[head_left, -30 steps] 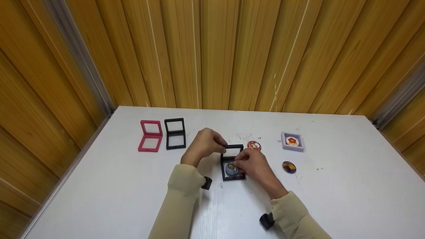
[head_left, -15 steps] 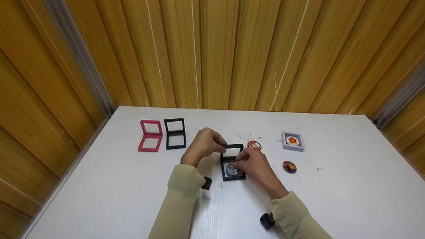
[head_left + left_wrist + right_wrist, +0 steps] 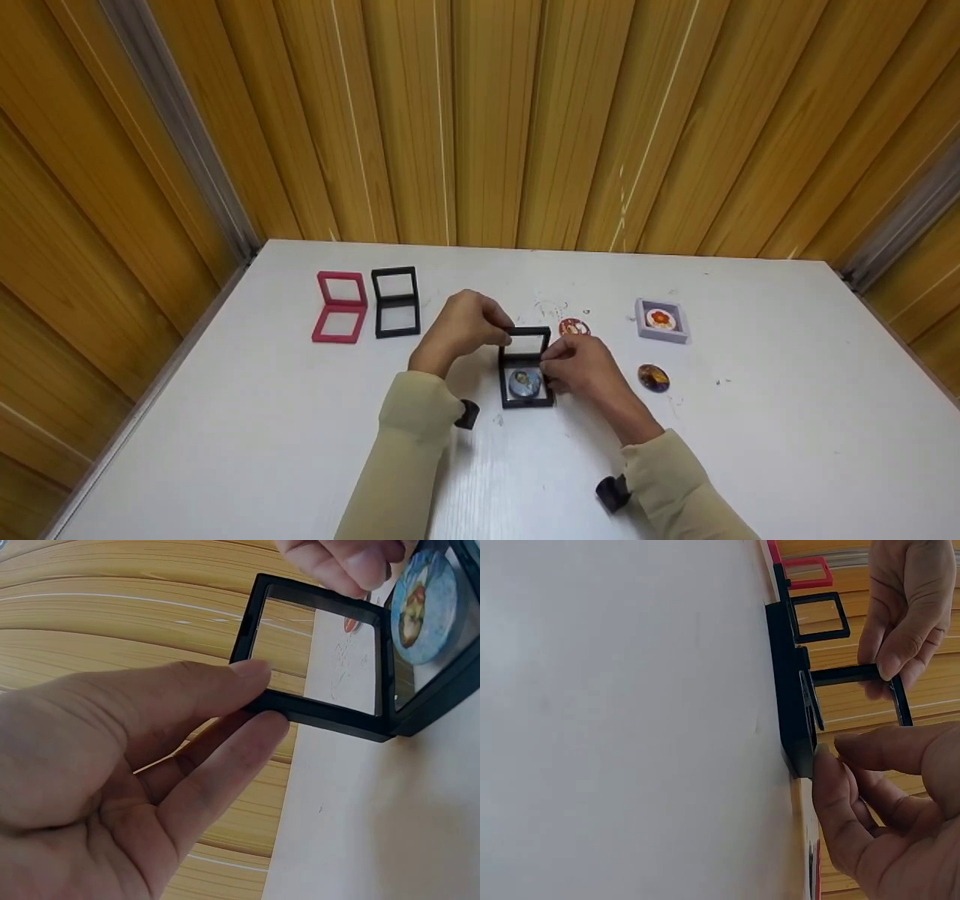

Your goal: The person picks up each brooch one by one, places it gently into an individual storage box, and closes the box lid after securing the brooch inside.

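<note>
Black frame [image 3: 523, 360] has its lid [image 3: 523, 344] pinched by left grip [image 3: 469, 324], right grip [image 3: 581, 366] curled alongside

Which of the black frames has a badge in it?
The black frame the left hand grips: a blue badge lies inside. The other black frame, beside the pink frame, has none.
</note>
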Tool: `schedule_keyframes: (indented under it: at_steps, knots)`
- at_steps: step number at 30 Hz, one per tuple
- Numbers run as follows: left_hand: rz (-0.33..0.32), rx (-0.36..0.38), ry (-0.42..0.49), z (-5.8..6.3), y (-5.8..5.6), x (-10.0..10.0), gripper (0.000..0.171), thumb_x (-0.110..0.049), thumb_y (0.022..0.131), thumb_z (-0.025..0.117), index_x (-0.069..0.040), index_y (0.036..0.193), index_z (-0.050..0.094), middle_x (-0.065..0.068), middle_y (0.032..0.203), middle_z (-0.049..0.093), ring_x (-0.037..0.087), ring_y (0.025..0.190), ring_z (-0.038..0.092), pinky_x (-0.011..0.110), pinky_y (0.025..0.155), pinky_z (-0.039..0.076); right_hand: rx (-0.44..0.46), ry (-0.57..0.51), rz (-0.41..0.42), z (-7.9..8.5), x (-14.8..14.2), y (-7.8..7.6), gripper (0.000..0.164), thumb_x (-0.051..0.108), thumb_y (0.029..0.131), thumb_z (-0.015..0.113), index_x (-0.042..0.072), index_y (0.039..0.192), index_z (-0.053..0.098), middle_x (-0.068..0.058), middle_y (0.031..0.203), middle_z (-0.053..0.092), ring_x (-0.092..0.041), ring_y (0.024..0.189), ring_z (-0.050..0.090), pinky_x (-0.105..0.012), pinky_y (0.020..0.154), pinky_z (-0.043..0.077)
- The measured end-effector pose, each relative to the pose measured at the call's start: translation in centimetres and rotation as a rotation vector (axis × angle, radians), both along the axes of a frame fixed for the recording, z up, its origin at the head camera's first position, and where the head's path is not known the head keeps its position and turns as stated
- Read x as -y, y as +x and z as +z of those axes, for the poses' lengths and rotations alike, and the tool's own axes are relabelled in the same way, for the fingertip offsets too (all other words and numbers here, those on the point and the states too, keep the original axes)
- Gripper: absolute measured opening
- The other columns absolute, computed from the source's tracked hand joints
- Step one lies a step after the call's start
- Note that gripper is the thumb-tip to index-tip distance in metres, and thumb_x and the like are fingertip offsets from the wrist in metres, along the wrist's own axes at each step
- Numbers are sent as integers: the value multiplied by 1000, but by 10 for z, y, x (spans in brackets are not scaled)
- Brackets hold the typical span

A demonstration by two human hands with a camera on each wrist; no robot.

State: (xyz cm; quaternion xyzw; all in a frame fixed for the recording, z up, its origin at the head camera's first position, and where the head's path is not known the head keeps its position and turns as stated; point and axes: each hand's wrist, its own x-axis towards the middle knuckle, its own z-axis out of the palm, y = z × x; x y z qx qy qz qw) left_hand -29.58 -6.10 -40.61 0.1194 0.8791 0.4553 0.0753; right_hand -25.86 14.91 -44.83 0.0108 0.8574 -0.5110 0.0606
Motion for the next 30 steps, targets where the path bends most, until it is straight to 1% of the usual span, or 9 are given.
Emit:
schedule_keyframes:
  at_steps: [5, 7, 13, 20, 25, 30]
  knots:
    - [-6, -3, 3, 1, 1, 1, 15, -1, 84, 88, -8, 96, 84, -3, 88, 77, 14, 86, 69, 36, 85, 57, 5, -46, -3, -1, -2, -1, 6, -9, 87, 71, -3, 86, 70, -9, 83, 70, -15, 66, 65, -26, 60, 57]
    - [-8, -4, 2, 1, 1, 1, 15, -1, 84, 88, -8, 96, 84, -3, 88, 77, 14, 86, 69, 37, 85, 57, 20, -53, -3, -1, -3, -1, 6, -10, 86, 70, -4, 85, 69, -9, 81, 69, -15, 65, 64, -26, 60, 58]
    - [-7, -9, 4, 0, 1, 1, 14, -1, 84, 88, -7, 95, 84, -2, 87, 77, 15, 84, 69, 36, 84, 57, 71, -44, -5, -3, -4, -1, 8, -12, 87, 71, -4, 86, 68, -13, 86, 68, -17, 66, 67, -29, 63, 61]
    - [-7, -14, 11, 0, 1, 1, 14, -1, 84, 88, -7, 96, 83, -1, 87, 77, 15, 83, 69, 35, 82, 57, 93, 22, 8, -1, -5, -2, 6, -10, 88, 72, -4, 90, 70, -14, 89, 70, -19, 69, 68, -30, 64, 61]
    - [-9, -15, 6, 0, 2, 1, 15, -1, 84, 88, -7, 97, 83, -1, 87, 76, 15, 84, 69, 35, 82, 57, 106, -6, 21, -1, -6, -2, 7, -11, 89, 71, -4, 88, 71, -16, 87, 70, -19, 68, 69, -31, 65, 62]
    - [-13, -11, 10, -1, 3, 1, 15, -1, 83, 88, -7, 96, 83, -2, 86, 76, 14, 83, 69, 34, 82, 57, 113, -23, 32, 0, -8, -1, 2, -9, 90, 71, -7, 89, 70, -15, 86, 70, -19, 68, 69, -31, 65, 62]
